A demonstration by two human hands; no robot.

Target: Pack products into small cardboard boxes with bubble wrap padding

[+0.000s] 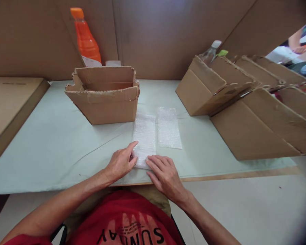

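A piece of bubble wrap lies flat on the table near its front edge. Against its left side rests my left hand, index finger stretched out and thumb apart. My right hand lies over the lower right corner of the same piece, its fingers extended and touching the wrap. Just to the right, a second, shorter bubble wrap piece lies flat with no hand on it. Neither hand appears to grip anything; the undersides of the fingers are hidden.
An open cardboard box stands behind the wrap on the left. More cut-open boxes line the right side. An orange bottle stands behind the left box. A flat carton lies far left. Another person's hand shows top right.
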